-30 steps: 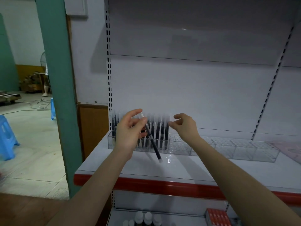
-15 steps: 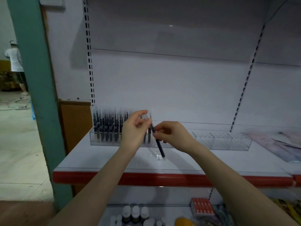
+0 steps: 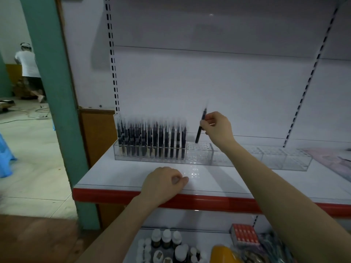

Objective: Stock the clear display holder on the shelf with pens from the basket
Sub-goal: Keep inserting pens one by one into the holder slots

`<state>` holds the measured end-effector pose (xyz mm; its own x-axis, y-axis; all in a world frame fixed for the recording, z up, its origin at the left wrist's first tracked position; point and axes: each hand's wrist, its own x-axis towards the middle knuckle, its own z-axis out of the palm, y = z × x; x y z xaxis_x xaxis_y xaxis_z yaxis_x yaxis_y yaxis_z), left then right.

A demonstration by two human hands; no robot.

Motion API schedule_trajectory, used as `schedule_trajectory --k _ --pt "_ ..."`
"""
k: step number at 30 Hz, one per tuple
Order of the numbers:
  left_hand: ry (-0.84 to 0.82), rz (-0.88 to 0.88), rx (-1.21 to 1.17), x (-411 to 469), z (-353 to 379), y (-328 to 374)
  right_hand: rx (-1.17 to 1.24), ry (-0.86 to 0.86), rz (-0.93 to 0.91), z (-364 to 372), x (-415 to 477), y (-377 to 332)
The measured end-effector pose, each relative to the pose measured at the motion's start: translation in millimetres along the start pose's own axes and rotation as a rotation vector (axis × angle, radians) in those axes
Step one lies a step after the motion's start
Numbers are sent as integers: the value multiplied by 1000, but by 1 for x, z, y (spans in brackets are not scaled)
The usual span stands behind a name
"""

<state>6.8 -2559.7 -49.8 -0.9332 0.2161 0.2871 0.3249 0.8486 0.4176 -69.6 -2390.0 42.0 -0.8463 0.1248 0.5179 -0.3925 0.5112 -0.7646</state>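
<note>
A long clear display holder (image 3: pixel 201 158) stands at the back of the white shelf (image 3: pixel 121 175). Its left part is packed with several upright dark pens (image 3: pixel 152 141); its right cells hold nothing. My right hand (image 3: pixel 216 128) pinches one dark pen (image 3: pixel 199 130) nearly upright, its lower tip just above the holder's first bare cells beside the filled rows. My left hand (image 3: pixel 163 182) rests near the shelf's front edge with fingers curled and nothing visible in it. The basket is out of view.
A green pillar (image 3: pixel 55 103) stands left of the shelf, whose front lip is red (image 3: pixel 209 203). The lower shelf carries several small bottles (image 3: pixel 167 242), a red box (image 3: pixel 245 237) and a yellow item (image 3: pixel 222 254). A person (image 3: pixel 28 71) is far back left.
The pen passed from my left hand to my right, which lifted it upright over the holder. My left hand dropped to the shelf's front edge.
</note>
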Motion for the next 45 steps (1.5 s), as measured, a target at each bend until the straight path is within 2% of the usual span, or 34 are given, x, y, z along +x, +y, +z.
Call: schedule_trajectory --k 7,19,33,45 --pt "35 21 31 2 4 -4 -39 -40 -24 27 13 0" --pt "66 53 38 4 9 -8 -148 -150 49 37 13 17" --pt "91 67 34 4 10 -8 -91 -186 101 32 13 17" --pt "93 61 19 4 11 -8 -163 -217 90 37 6 26"
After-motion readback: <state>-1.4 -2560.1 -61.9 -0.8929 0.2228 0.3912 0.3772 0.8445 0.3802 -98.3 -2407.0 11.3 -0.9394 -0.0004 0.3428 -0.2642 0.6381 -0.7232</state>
